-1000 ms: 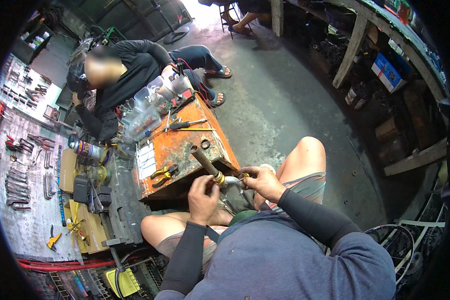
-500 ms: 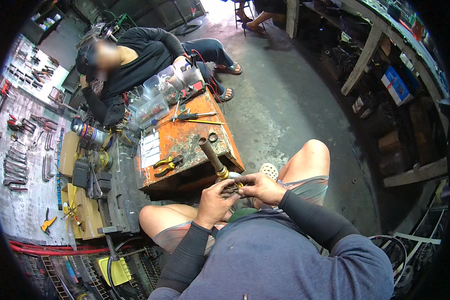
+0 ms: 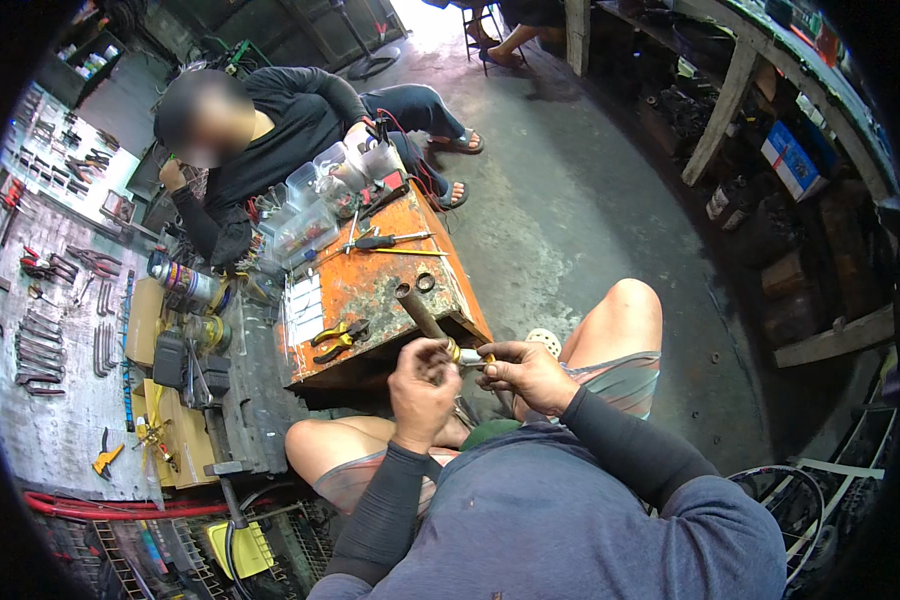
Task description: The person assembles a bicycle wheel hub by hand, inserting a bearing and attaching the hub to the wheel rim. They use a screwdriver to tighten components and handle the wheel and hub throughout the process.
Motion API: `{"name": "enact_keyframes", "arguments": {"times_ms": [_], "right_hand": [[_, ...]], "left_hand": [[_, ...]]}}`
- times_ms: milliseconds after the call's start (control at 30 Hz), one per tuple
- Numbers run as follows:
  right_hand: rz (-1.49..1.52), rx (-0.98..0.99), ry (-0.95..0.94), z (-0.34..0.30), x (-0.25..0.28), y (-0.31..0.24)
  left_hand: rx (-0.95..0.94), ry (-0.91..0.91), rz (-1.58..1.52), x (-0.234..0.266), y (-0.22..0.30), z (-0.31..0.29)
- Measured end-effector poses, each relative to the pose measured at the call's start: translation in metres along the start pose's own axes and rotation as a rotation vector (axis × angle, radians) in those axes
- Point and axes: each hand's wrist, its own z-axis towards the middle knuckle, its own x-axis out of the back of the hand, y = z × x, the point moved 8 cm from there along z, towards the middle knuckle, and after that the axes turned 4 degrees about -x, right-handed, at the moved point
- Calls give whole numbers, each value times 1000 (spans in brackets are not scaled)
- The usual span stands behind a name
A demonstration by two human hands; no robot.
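A worn metal tube (image 3: 420, 311) with a brass-coloured collar points up and away in front of me, between my knees and the orange table. My left hand (image 3: 422, 392) is at the near end of the tube, its fingers curled and smeared by motion, so its grip is unclear. At its right, my right hand (image 3: 528, 376) pinches a small brass-coloured piece (image 3: 487, 361) between thumb and finger. Those fingertips sit close to the collar; whether they touch it is hidden. On the table beyond lie a dark ring (image 3: 425, 282) and yellow-black pliers (image 3: 340, 340).
The orange table (image 3: 390, 290) bears a screwdriver (image 3: 378, 242), a yellow pencil (image 3: 400, 252) and clear plastic boxes (image 3: 305, 230). A seated person (image 3: 280, 130) in black is across it. Hand tools (image 3: 40, 350) line the left board; a wooden rack (image 3: 730, 110) stands right.
My left hand has lifted away from the right one, up toward the tube's collar. The right hand has stayed almost in place. The seated person's hand near the head has come into view.
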Motion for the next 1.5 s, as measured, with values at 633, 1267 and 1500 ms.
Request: {"name": "enact_keyframes", "arguments": {"times_ms": [633,1267,1500], "right_hand": [[194,-51,-48,-7,0,0],[147,-54,-7,-5,8,8],[152,-65,-4,-5,4,9]], "left_hand": [[-122,100,-110,38,-21,97],[65,184,-464,26,-29,85],[190,41,-324,33,-51,83]]}}
